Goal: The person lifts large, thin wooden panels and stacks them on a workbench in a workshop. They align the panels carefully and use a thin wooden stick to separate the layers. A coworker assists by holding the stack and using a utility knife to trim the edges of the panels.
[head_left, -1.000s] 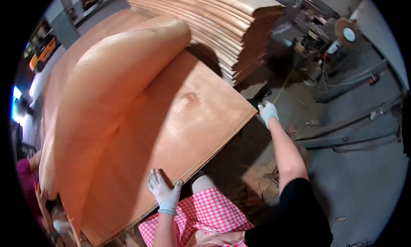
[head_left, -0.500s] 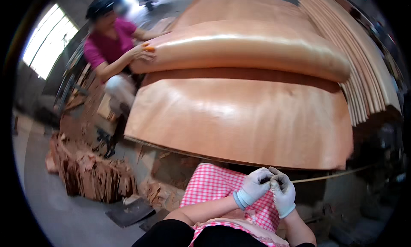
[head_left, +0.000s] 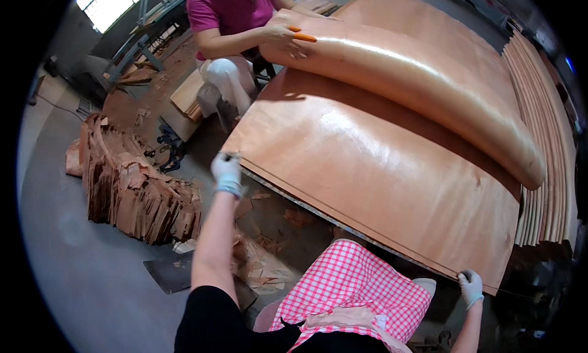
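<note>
A broad sheet of reddish-brown wood veneer [head_left: 367, 187] lies flat on a stack in front of me. At its near left corner is my white-gloved left hand [head_left: 226, 174], closed and slightly blurred. Near the right end of the front edge, my right hand [head_left: 471, 287], also gloved, pinches with its fingers. A thin strip [head_left: 343, 214] runs taut between both hands, just inside the sheet's front edge, and seems held at each end. Across the far part, another veneer sheet [head_left: 416, 77] is curled back in a long roll.
A co-worker in a magenta shirt [head_left: 236, 16] holds the roll's left end, an orange tool [head_left: 304, 37] in hand. Layered veneer sheets [head_left: 542, 169] hang at the right. A bundle of veneer scraps [head_left: 138, 187] stands on the floor at left, beside a dark flat panel [head_left: 171, 270].
My hands, together near the front edge before, are now spread far apart, the left at the left corner. The strip now spans between them. My view has turned, shifting the scene.
</note>
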`<action>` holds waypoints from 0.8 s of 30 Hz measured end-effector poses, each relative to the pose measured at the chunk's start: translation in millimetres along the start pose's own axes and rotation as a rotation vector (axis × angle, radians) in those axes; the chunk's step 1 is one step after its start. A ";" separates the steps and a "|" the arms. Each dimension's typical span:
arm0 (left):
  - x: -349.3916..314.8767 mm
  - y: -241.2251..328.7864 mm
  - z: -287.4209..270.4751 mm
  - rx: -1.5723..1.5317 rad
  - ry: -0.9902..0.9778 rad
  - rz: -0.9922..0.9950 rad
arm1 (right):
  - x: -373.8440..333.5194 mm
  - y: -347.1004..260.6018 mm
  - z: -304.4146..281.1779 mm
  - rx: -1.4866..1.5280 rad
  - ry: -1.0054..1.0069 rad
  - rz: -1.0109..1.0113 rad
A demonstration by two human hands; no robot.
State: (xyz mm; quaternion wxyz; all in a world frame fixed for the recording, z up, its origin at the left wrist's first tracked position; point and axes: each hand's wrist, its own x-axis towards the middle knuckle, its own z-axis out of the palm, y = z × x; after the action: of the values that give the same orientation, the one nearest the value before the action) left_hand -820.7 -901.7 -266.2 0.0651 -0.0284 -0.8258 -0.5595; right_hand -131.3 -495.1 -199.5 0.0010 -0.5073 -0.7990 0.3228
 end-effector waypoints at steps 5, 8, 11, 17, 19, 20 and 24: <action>60.0 -36.0 -7.5 0.291 -0.090 -0.120 | -5.2 13.6 -20.4 -0.274 0.097 0.148; 61.2 -52.6 -8.4 0.489 -0.155 -0.064 | 11.0 -1.0 -18.0 -0.346 -0.072 0.217; 56.9 -41.0 13.6 0.316 -0.323 -0.147 | 13.6 12.7 -13.1 -0.346 -0.053 0.294; 18.6 8.5 30.1 0.639 0.006 -0.224 | 36.3 11.5 -6.8 -0.376 -0.207 0.369; -52.9 86.6 71.8 0.831 0.150 -0.145 | 32.4 23.6 -6.1 -0.363 -0.202 0.342; -66.4 53.6 80.3 0.703 0.139 0.151 | 42.3 16.1 -2.0 -0.361 -0.217 0.292; -294.3 125.3 189.4 0.640 -0.641 0.832 | 41.4 11.7 -1.4 -0.372 -0.247 0.299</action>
State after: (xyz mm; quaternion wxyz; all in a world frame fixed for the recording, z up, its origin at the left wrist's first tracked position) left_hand -528.7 -671.7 -261.1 0.0317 -0.4941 -0.8510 -0.1751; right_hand -141.4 -457.5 -218.0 -0.2372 -0.5678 -0.7550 0.2264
